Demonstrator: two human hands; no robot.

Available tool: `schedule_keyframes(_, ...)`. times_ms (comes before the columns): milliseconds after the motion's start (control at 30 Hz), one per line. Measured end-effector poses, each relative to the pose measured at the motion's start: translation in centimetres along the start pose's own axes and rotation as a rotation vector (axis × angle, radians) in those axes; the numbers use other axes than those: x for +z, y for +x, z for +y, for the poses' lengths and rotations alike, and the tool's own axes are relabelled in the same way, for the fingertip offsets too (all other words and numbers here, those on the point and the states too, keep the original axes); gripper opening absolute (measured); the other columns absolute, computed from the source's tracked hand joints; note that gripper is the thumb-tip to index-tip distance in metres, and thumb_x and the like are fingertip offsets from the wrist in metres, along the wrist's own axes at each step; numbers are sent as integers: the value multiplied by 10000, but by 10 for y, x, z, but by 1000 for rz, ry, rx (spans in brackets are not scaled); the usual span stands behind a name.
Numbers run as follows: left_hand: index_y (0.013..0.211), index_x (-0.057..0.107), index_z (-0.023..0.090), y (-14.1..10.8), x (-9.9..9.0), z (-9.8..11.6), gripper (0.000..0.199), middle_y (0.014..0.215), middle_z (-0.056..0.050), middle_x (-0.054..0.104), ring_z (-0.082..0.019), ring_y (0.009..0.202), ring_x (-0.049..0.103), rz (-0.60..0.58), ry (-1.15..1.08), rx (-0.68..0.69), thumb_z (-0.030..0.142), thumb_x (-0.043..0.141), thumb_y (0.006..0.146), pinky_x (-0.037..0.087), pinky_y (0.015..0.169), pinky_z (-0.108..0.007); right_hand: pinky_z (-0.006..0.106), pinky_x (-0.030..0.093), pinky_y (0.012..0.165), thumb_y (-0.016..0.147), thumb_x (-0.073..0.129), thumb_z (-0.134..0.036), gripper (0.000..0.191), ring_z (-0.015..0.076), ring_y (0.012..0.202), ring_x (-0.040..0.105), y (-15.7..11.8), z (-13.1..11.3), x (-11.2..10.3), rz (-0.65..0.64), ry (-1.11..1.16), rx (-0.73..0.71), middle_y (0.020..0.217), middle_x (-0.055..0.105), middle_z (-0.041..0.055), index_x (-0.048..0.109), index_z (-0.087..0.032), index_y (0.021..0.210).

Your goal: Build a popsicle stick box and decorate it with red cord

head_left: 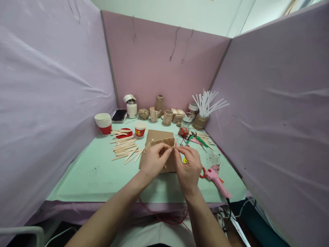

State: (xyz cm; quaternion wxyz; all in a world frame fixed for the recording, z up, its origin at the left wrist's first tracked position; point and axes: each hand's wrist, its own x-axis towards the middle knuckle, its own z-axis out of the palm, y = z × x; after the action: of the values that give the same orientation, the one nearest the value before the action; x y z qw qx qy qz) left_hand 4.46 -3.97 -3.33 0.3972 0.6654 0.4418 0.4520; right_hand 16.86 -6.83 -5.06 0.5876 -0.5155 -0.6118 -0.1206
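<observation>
My left hand [156, 159] and my right hand [189, 166] meet at the upper edge of a brown cardboard piece [170, 167] with a scalloped, corded-looking rim. The left thumb and forefinger pinch that rim. Between my right fingertips a bit of red cord [175, 145] shows, close to the left fingertips. More red cord [169, 223] hangs below the table's front edge and lies over my lap. Behind the piece lies a flat cardboard sheet [160, 134]. My fingers hide part of the rim and the cord's exact path.
Wooden sticks [124, 147] lie left, near paper cups [103, 122] and a red-and-white cup [140, 129]. A pink glue gun [217, 180], scissors [202, 172] and green-handled pliers [202, 140] lie right. Jars, twine [143, 114] and white sticks [207, 103] line the back.
</observation>
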Motion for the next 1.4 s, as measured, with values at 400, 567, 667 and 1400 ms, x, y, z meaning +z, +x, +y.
schedule_keyframes(400,862,658,197,3,0,5,219,474,76,502,-82,393,487,-110,-87,17,351,504,887,393,487,-195,362,470,782,858,628,-211,56,195,825,599,-1,3,-2,-3,-35,0,823,684,51,675,-187,841)
schedule_keyframes(567,844,654,193,2,2,7,223,458,80,493,-85,388,481,-102,-71,28,346,498,888,383,493,-199,365,464,775,863,623,-215,60,193,817,587,-2,2,-3,-7,-40,1,819,674,49,664,-187,831)
schedule_keyframes(667,843,655,188,2,2,8,225,470,75,498,-87,388,482,-103,-68,31,344,498,887,382,487,-204,365,461,768,868,615,-220,71,191,813,577,-3,2,-3,-12,-43,2,818,669,47,663,-192,825)
schedule_keyframes(1400,834,638,188,3,4,5,221,552,57,558,-81,396,494,-36,-60,31,362,509,875,385,464,-205,361,488,793,848,636,-203,42,189,834,622,-4,5,-3,44,-22,-18,844,694,47,673,-198,868)
